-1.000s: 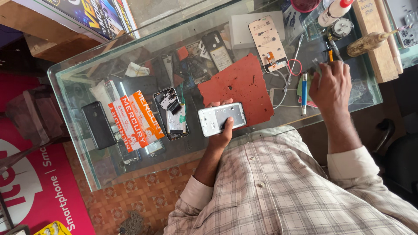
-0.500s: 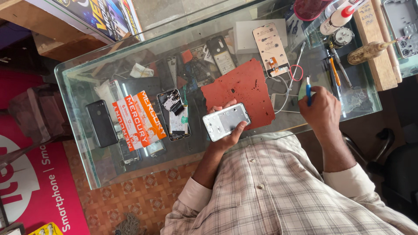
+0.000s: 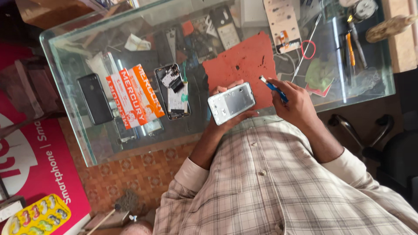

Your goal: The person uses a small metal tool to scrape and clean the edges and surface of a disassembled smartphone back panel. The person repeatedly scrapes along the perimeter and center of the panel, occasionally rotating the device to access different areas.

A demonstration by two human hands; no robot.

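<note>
My left hand (image 3: pixel 230 119) grips an opened white phone body (image 3: pixel 231 103), its bare inner frame facing up, just above the near edge of the glass table (image 3: pixel 82 126). My right hand (image 3: pixel 296 102) holds a small blue-handled tool (image 3: pixel 273 87), whose pale tip points at the phone's right end, very close to it. Both hands hover over the near corner of a red-brown work mat (image 3: pixel 246 63) lying on the glass.
On the glass lie a black phone (image 3: pixel 95 99), an orange-and-white printed card (image 3: pixel 135 95), a dismantled phone with parts showing (image 3: pixel 173 91), a cream board (image 3: pixel 282 19), a red ring (image 3: pixel 308 49), screwdrivers (image 3: pixel 355 41) and a green rag (image 3: pixel 320 74). A wooden block (image 3: pixel 398 37) stands at right.
My right hand picked the blue tool up from the right side of the table and brought it left to the phone. My left hand kept holding the phone.
</note>
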